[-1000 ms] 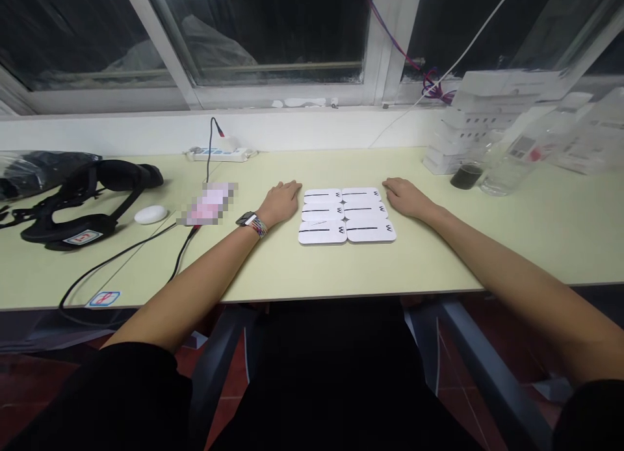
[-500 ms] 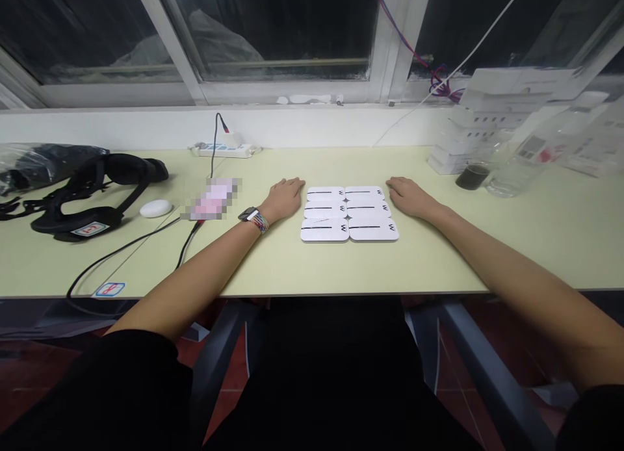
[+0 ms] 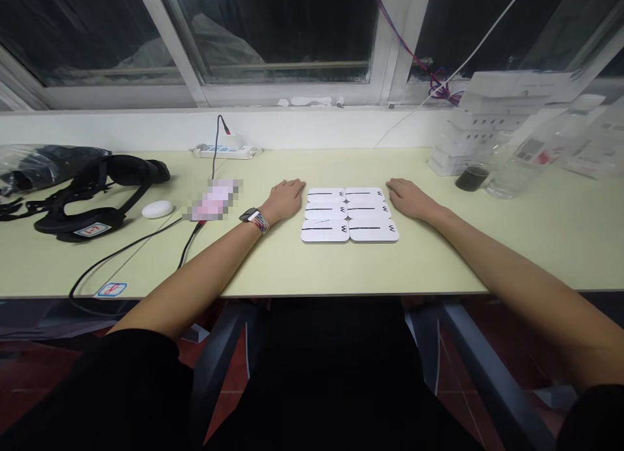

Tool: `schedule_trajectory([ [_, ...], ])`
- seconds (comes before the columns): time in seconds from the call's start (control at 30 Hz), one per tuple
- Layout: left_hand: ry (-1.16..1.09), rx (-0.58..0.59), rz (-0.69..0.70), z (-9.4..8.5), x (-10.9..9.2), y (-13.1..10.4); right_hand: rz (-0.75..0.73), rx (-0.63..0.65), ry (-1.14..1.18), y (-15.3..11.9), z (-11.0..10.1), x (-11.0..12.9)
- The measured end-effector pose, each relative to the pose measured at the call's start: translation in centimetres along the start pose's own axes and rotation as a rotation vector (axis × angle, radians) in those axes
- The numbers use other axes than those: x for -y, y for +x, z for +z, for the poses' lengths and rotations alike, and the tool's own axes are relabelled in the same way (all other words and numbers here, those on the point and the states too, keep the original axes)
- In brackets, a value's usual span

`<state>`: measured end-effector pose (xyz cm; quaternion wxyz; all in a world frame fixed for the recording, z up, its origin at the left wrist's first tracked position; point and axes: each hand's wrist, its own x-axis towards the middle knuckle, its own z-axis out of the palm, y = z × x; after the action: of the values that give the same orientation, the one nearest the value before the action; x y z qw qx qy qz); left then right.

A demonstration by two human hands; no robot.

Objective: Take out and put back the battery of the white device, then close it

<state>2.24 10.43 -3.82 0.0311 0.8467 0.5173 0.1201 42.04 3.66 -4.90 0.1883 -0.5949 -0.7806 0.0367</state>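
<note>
Several white cards [image 3: 325, 231] with rounded corners lie face up in two columns on the pale yellow-green table [image 3: 312, 269]. Each bears a black line and a black mark like a W or a 3. Just left of the cards, my left hand [image 3: 285, 199] rests flat on the table, fingers stretched forward and holding nothing. A dark watch [image 3: 251, 214] and a woven bracelet are on that wrist. On the other side, my right hand [image 3: 408, 197] also lies flat and holds nothing, its fingertips close to the top right card [image 3: 364, 194].
To the left are a black headset [image 3: 97, 197], a white oval object [image 3: 157, 208], a blurred-out phone-like object [image 3: 214, 201] with cables, and a power strip [image 3: 227, 152]. White boxes [image 3: 487, 126], a clear bottle [image 3: 541, 152] and a cup of dark liquid [image 3: 472, 177] stand at the right.
</note>
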Motion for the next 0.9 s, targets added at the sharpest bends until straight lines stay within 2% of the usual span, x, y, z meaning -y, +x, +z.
schedule_trajectory([
  [0.9,0.022,0.012,-0.014,0.10,0.22,0.13,0.013,0.012,-0.015,-0.11,-0.18,0.37],
])
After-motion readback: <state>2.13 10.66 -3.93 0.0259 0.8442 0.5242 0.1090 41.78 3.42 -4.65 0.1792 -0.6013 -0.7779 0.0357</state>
